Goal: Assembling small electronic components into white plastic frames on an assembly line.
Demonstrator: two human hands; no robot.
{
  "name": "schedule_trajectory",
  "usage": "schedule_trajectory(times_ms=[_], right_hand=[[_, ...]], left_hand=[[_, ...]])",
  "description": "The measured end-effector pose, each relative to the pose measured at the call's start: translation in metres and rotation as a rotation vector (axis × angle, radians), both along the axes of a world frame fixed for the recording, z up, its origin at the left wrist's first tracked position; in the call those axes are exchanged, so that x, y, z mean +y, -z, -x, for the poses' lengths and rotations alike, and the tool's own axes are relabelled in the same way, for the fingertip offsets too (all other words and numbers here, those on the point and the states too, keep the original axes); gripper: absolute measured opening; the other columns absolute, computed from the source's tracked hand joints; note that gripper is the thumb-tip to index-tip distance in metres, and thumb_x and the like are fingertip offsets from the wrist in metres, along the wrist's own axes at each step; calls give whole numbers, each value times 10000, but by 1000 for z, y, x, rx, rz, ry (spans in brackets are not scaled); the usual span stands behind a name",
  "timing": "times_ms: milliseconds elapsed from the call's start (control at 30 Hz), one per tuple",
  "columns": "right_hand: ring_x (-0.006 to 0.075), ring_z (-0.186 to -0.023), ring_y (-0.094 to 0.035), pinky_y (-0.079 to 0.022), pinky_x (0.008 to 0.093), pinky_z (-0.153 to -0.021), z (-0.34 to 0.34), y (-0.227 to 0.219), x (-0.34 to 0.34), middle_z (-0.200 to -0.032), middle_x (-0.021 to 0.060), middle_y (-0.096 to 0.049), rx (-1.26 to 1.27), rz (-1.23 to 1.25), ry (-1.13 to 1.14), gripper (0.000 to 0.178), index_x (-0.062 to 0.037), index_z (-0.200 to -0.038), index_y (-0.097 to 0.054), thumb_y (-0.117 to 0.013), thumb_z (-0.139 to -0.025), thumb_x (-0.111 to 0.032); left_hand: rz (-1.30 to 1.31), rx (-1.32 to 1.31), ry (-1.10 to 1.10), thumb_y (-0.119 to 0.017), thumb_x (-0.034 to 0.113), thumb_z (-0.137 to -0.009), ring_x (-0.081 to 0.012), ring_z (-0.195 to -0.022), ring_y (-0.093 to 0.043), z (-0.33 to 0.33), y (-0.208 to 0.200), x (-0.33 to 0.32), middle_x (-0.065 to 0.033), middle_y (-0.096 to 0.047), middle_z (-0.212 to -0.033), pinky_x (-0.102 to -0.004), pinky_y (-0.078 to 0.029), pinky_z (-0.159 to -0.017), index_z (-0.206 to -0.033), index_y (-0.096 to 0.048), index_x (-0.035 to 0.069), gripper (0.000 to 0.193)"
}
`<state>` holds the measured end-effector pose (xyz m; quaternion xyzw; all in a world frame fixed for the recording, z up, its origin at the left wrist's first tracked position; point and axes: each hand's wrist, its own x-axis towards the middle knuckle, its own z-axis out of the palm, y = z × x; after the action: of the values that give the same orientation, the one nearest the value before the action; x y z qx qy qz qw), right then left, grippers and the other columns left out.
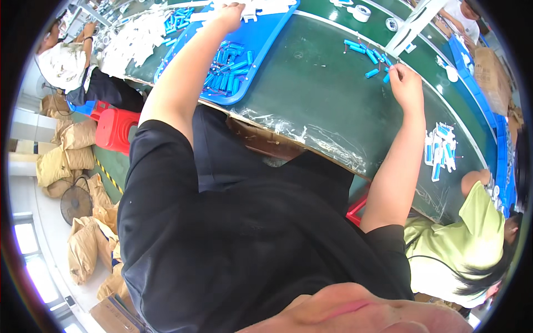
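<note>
My left hand (230, 18) reaches to the far end of a blue tray (265, 55), its fingers curled down among white plastic parts (266, 8). What those fingers hold, if anything, is hidden. Nearer in the tray lies a heap of blue cylindrical batteries (227, 72). Over on the right, my right hand (406, 86) pinches at the end of a blue battery (386, 79), thumb and forefinger together. A loose group of blue batteries (371, 54) with thin red wires lies just beyond it on the green tabletop (311, 83).
White parts fitted with blue batteries (441, 150) lie at right, near a person in a yellow-green shirt (472, 233). White pieces (130, 41) are piled at left, near another seated person (66, 69). A metal post (411, 30) rises beyond my right hand.
</note>
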<state>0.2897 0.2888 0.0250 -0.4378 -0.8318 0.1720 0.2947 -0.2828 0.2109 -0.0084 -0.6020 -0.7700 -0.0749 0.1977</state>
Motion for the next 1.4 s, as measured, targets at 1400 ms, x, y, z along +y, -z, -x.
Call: schedule_trajectory(times_ms=[1400], right_hand=[[162,-855,-523,-518,320,-798,65,26,-75,-1211,4,-717,-8,99,-531,733,-173,-1508,-587,-855,-831,-88]], left_hand=[[43,-463,735,-730,64,-873,-326,-1049,-711,-285,-2,-175,-103,-736,-1111,-435,-588,-926,-1029,-753,27,162]])
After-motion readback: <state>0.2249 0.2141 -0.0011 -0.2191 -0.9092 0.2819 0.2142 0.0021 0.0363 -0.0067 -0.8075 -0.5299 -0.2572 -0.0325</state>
